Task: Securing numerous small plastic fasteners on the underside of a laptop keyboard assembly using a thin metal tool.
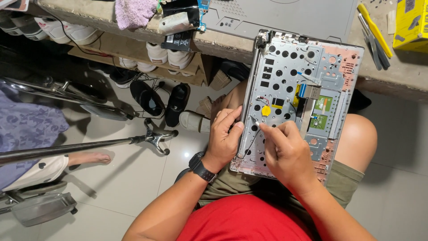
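Tiled floor, concrete bench edge [401, 76] ahead. Opened laptop chassis [298, 107], perforated metal plate up, propped on lap and leaning on bench. Left hand [225, 138] clamped on chassis left edge by the hinge bar, thumb on top. Right hand [287, 151] pinching something small at the plate near the yellow sticker [266, 110]; fingers together, item too small to identify. Best kept steady: firm left grip, light pull, clear of ribbon cable [303, 91] and green boards. Nearby: screwdrivers [374, 35], yellow box [410, 20], grey cover panel [285, 15], shoes [178, 102] below, metal stand [89, 145] left.
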